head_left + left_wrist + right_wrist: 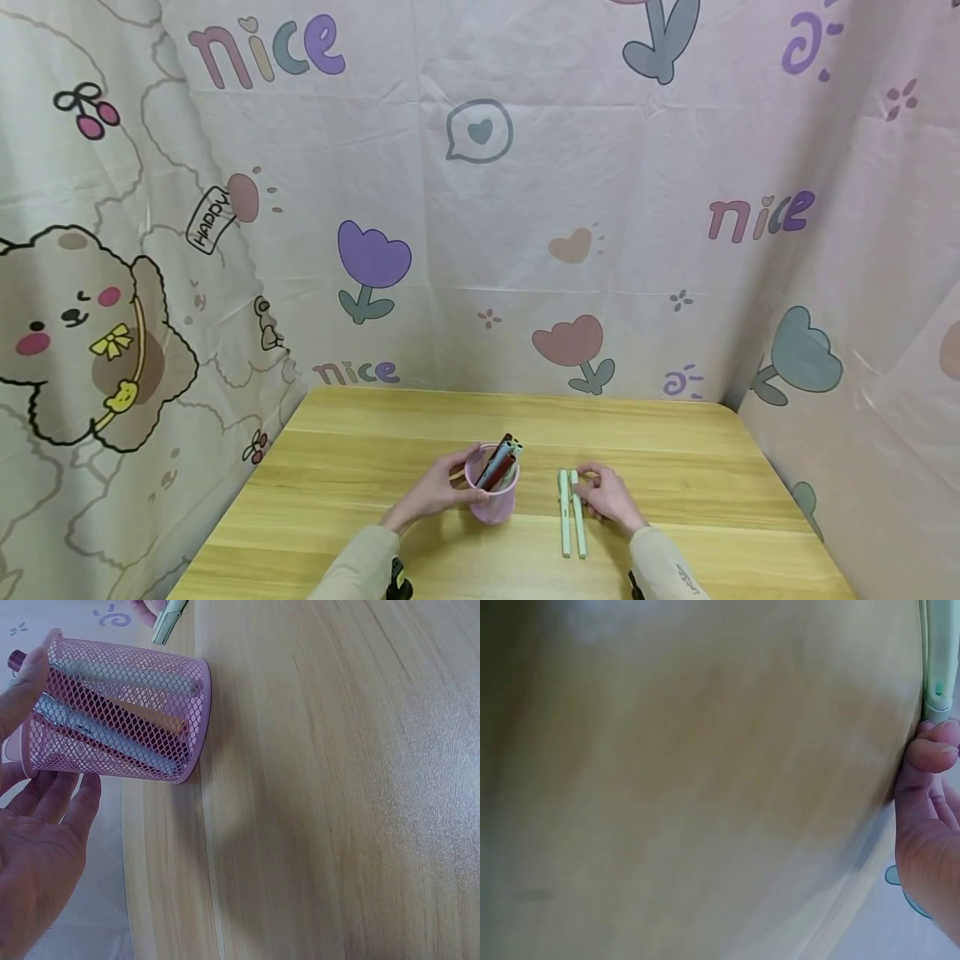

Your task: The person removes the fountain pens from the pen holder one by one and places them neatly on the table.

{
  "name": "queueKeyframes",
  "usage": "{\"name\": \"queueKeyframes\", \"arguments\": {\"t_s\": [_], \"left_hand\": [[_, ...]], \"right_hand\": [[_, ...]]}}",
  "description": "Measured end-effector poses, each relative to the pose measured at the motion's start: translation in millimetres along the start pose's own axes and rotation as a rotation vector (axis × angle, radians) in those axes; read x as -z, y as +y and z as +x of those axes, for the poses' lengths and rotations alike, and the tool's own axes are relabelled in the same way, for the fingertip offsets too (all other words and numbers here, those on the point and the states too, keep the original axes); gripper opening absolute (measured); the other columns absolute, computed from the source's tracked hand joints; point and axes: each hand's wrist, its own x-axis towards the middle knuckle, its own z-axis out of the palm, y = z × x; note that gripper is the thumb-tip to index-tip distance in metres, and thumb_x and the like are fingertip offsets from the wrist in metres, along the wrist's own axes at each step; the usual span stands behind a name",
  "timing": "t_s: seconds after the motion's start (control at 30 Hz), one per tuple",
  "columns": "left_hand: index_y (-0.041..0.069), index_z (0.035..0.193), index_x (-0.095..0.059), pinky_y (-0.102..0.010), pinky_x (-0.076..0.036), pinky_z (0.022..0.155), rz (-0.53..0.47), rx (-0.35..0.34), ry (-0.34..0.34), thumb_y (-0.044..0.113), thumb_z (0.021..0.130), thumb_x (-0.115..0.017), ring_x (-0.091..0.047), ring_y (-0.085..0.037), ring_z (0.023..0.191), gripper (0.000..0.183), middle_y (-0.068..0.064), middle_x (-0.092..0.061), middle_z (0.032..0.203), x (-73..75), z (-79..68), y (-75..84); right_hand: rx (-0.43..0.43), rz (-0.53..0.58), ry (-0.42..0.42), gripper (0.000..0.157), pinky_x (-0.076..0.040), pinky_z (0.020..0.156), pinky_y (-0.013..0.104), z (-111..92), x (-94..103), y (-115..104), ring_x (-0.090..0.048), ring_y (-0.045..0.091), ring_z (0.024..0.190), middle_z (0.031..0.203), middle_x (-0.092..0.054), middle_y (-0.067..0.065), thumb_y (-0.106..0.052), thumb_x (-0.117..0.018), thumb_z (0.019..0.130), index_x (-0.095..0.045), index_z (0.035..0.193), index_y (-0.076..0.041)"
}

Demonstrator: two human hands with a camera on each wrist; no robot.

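Sleeves [362, 565] cut off; left hand [437, 490] grips cup [492, 508]; right hand [609, 497] touching pen [579, 527], grip unclear.

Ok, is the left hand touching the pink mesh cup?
Touching. The left wrist view shows the left hand with its thumb on the pink mesh cup near the rim and fingertips against the opposite side.

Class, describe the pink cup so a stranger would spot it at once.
On the wooden table, look left of the two pale green pens. There, the left hand holds the pink mesh cup; unlike those slim pens, it is wide, open-topped and see-through.
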Motion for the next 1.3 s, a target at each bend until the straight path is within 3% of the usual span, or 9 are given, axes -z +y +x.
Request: {"name": "queueKeyframes", "arguments": {"t_s": [0.73,0.93,1.3], "left_hand": [[-0.004,0.153,-0.035,-0.051,-0.046,0.114,-0.044,-0.008,-0.013,0.015,0.085,-0.080,-0.042,-0.052,0.140,0.083,-0.036,-0.030,0.158,0.2,0.2,-2.1],[-0.006,0.153,-0.032,-0.048,-0.047,0.113,-0.014,-0.010,-0.011,0.017,0.085,-0.080,-0.043,-0.051,0.140,0.087,-0.035,-0.032,0.157,0.3,0.3,-2.5],[-0.007,0.153,-0.032,-0.047,-0.048,0.113,0.003,-0.027,-0.007,0.019,0.085,-0.080,-0.044,-0.052,0.138,0.087,-0.036,-0.033,0.156,0.7,0.4,-4.9]], "right_hand": [[-0.007,0.015,0.035,0.043,-0.048,0.039,0.020,-1.4,0.1,-2.7,-0.052,0.011,0.048,0.070,-0.062,0.009,-0.006,-0.062,0.095,-0.051,0.133,0.012],[0.018,-0.011,0.093,0.041,-0.042,0.037,0.019,-1.3,0.0,-9.0,-0.049,0.011,0.044,0.067,-0.061,0.011,-0.006,-0.063,0.095,-0.054,0.131,0.010],[0.060,0.077,0.145,0.038,-0.037,0.037,0.013,-3.9,-5.6,-32.6,-0.045,0.005,0.045,0.078,-0.062,0.009,-0.006,-0.066,0.093,-0.058,0.129,0.006]]}}
